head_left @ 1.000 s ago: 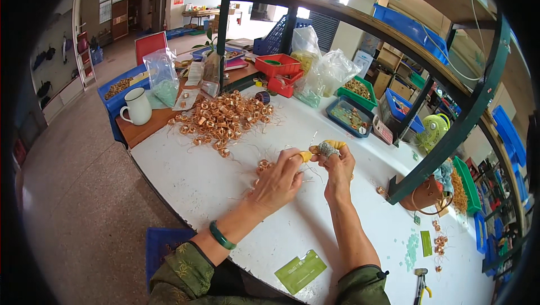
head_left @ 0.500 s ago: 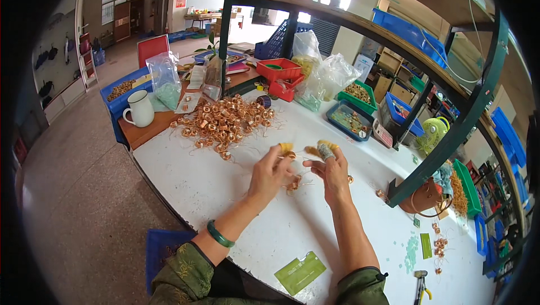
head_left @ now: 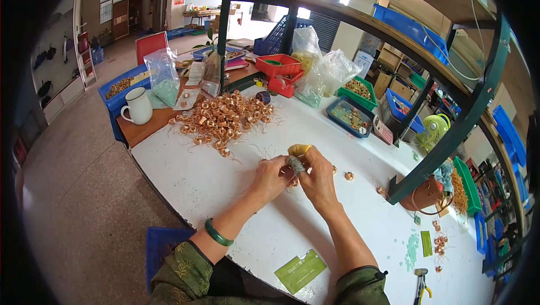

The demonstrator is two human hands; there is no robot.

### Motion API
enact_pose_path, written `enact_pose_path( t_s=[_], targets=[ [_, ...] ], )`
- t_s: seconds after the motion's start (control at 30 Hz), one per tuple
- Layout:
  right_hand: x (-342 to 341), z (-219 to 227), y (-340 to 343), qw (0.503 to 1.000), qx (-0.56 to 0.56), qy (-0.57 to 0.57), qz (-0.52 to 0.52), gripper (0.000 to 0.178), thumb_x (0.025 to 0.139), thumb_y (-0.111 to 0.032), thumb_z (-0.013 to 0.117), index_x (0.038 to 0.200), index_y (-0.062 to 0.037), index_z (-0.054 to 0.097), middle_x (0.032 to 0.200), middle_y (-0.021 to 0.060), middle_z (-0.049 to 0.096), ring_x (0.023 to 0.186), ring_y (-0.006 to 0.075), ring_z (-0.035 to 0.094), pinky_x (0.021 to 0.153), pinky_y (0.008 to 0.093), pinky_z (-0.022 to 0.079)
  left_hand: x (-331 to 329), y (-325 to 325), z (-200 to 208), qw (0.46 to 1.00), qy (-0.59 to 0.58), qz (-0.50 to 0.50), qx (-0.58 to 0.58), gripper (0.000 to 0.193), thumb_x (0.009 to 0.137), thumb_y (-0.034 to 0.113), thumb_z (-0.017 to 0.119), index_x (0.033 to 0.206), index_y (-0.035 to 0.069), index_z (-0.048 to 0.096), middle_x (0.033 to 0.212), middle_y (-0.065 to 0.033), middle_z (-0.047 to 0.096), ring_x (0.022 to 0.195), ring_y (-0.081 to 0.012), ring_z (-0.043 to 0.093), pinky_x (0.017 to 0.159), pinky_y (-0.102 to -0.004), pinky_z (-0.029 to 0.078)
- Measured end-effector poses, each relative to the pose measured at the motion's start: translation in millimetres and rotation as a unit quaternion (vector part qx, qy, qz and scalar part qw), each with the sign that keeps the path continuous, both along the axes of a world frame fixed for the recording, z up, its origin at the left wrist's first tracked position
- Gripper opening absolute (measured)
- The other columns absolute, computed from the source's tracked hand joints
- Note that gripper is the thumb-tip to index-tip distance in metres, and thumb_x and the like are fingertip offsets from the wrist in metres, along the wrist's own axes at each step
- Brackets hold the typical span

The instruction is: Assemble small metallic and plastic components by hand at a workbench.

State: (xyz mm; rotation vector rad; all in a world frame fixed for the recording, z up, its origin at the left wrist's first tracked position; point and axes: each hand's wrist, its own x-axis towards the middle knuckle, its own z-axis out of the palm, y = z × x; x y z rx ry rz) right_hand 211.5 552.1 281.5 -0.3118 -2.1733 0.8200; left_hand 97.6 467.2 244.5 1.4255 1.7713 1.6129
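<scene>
Left hand (head_left: 271, 175) and right hand (head_left: 318, 180) curled together, any held item hidden; careless tugging could kink the copper-coloured wire coil (head_left: 293, 183) beneath.

A white mug (head_left: 138, 107) stands on a brown board (head_left: 140, 131) at the surface's (head_left: 185, 184) far-left corner. 2 red bins (head_left: 283, 86) sit by the far edge, beside 2 plastic bags (head_left: 334, 71). A green packet (head_left: 301, 271) lies by the near edge, a yellow-handled tool (head_left: 428, 292) toward the near-right corner.

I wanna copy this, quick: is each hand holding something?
Left hand: fingers bent inward; whether it holds anything is hidden.
Right hand: fingers bent too; its hold can't be told either.
</scene>
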Motion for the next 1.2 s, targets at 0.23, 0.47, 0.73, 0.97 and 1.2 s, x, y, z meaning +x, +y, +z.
enact_pose_path(
  t_s=[0.23, 0.47, 0.73, 0.97, 1.2],
  targets=[
    [1, 2, 22, 0.917, -0.367, 0.153, 0.039, 0.030, 0.084, 0.009, 0.045, 0.106, -0.0047, 0.059, 0.092, 0.0116, 0.067, 0.068, 0.0146, 0.060, 0.064, 0.0253, 0.050, -1, 12, -12, 0.909, -0.363, -0.105, 0.176, 0.021, 0.091, 0.007, 0.058, 0.112, 0.002, 0.056, 0.087, -0.0081, 0.066, 0.067, -0.0107, 0.062, 0.059, -0.0220, 0.051],
    [1, 4, 18, 0.918, -0.360, 0.165, 0.029, 0.033, 0.082, 0.013, 0.039, 0.103, -0.0046, 0.057, 0.091, 0.0129, 0.066, 0.065, 0.0141, 0.059, 0.059, 0.0234, 0.048, 0, 6, -6, 0.909, -0.371, -0.132, 0.141, 0.021, 0.092, 0.008, 0.057, 0.112, 0.002, 0.054, 0.091, -0.0086, 0.066, 0.071, -0.0112, 0.063, 0.061, -0.0222, 0.052],
    [4, 7, 17, 0.941, -0.307, 0.140, 0.007, 0.031, 0.083, 0.012, 0.039, 0.103, -0.0038, 0.057, 0.091, 0.0126, 0.066, 0.061, 0.0136, 0.057, 0.055, 0.0227, 0.046, 0, 7, -6, 0.935, -0.314, -0.122, 0.111, 0.015, 0.092, 0.008, 0.057, 0.106, 0.002, 0.056, 0.086, -0.0070, 0.066, 0.067, -0.0104, 0.062, 0.057, -0.0205, 0.050],
    [4, 10, 11, 0.945, -0.273, 0.177, 0.036, 0.036, 0.079, 0.014, 0.038, 0.103, -0.0039, 0.057, 0.091, 0.0132, 0.065, 0.059, 0.0135, 0.056, 0.054, 0.0230, 0.045, 5, 7, -2, 0.941, -0.301, -0.105, 0.116, 0.010, 0.092, 0.007, 0.057, 0.100, 0.001, 0.057, 0.079, -0.0053, 0.064, 0.065, -0.0094, 0.061, 0.054, -0.0194, 0.048],
    [1, 8, 11, 0.930, -0.299, 0.206, 0.054, 0.042, 0.075, 0.015, 0.033, 0.105, -0.0042, 0.056, 0.091, 0.0147, 0.065, 0.059, 0.0139, 0.056, 0.056, 0.0236, 0.046, 2, 4, -2, 0.961, -0.230, -0.087, 0.124, 0.007, 0.091, 0.007, 0.058, 0.095, 0.002, 0.057, 0.076, -0.0047, 0.063, 0.063, -0.0089, 0.060, 0.053, -0.0191, 0.047]
  ],
)
